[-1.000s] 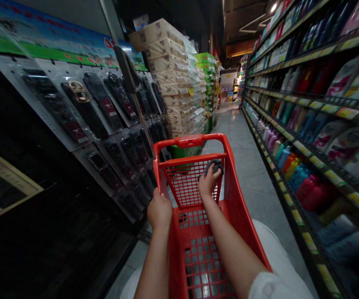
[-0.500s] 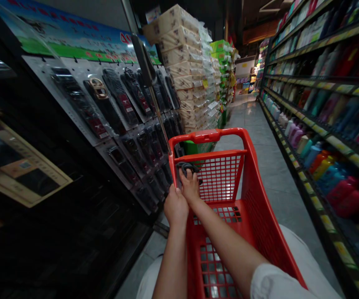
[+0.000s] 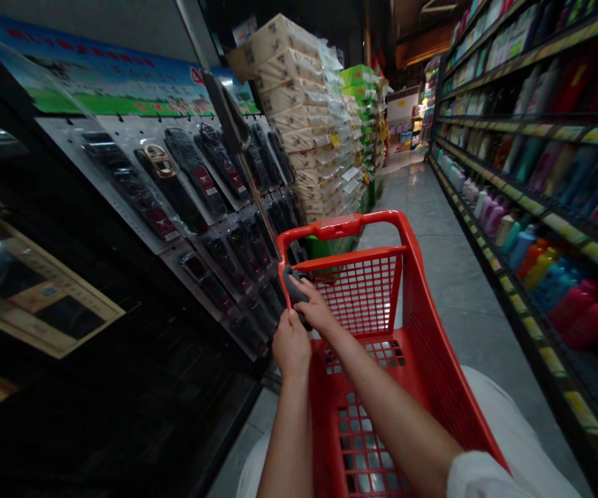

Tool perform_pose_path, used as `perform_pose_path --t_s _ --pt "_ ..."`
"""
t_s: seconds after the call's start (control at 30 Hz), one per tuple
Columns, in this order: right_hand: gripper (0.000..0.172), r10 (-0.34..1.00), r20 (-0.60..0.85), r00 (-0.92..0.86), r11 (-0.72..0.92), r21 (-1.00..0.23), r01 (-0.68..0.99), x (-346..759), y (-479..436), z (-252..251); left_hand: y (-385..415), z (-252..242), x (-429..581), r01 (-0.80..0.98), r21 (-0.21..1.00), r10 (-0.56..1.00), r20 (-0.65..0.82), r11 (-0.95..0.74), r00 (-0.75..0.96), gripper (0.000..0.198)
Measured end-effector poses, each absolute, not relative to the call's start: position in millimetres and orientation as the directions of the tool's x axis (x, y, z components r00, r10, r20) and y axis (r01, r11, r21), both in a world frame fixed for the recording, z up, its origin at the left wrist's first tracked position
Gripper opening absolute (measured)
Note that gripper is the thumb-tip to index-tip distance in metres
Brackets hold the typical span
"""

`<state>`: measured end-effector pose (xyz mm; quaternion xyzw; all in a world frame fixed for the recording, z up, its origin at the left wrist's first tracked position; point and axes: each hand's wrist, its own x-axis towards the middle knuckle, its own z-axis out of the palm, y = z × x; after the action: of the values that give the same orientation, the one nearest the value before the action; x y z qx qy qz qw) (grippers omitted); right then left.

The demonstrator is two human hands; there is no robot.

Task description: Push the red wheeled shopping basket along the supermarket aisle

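A red plastic shopping basket (image 3: 426, 277) with lattice walls and floor stands in front of me, between my legs. My left hand (image 3: 292, 346) is closed around its left rim, thumb on top. Just beyond, my right hand (image 3: 316, 308) presses a dark grey cloth (image 3: 294, 285) over the same rim near the far left corner. The cloth drapes across both sides of the rim, and its lower part is partly hidden by my hands. From that corner a metal pole (image 3: 254, 183) with a dark grip rises, leaning to the left.
Packaged belts (image 3: 195, 169) hang on a display board at left, above a dark cabinet with a framed box (image 3: 44, 290). Stacked wrapped packs (image 3: 303, 117) stand ahead. Shelves of bottles (image 3: 552, 242) line the right side. A grey tiled aisle (image 3: 417, 214) runs between.
My right hand has moved the cloth from the inner side of the basket's far left corner onto the left rim. My left hand keeps its grip on the rim.
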<state>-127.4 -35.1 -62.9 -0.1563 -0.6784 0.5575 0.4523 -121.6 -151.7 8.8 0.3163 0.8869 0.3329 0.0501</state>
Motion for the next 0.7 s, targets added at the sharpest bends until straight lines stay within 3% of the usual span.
perform_pose_path --t_s 0.1,0.17,0.3,0.37,0.53,0.7 --pt "0.08 0.69 0.455 -0.563 0.332 -0.89 -0.311 -122.3 -33.9 -63.3 -150.2 7.6 -123.7 0.522 0.638 0.586 0.134 0.566 -0.799 0.047" --pt "0.078 0.721 0.38 -0.58 0.276 -0.925 -0.262 -119.3 -39.5 -78.2 -149.6 4.7 -125.6 0.519 0.654 0.58 0.148 0.55 -0.801 0.049" --pt "0.054 0.729 0.151 -0.668 0.162 -0.986 -0.047 -119.2 -51.1 -101.2 -150.2 -1.4 -128.2 0.513 0.67 0.568 0.163 0.537 -0.807 0.052" --pt "0.048 0.718 0.127 -0.684 0.172 -0.985 -0.002 -122.1 -49.1 -95.9 -150.5 -2.9 -128.6 0.519 0.669 0.568 0.172 0.532 -0.805 0.052" --pt "0.08 0.736 0.389 -0.555 0.341 -0.92 -0.192 -130.9 -37.1 -88.3 -148.3 -2.3 -129.8 0.537 0.664 0.58 0.187 0.52 -0.793 0.052" --pt "0.082 0.79 0.307 -0.53 0.244 -0.952 -0.186 -135.4 -48.7 -137.2 -146.7 -2.8 -131.3 0.546 0.648 0.569 0.205 0.531 -0.796 0.053"
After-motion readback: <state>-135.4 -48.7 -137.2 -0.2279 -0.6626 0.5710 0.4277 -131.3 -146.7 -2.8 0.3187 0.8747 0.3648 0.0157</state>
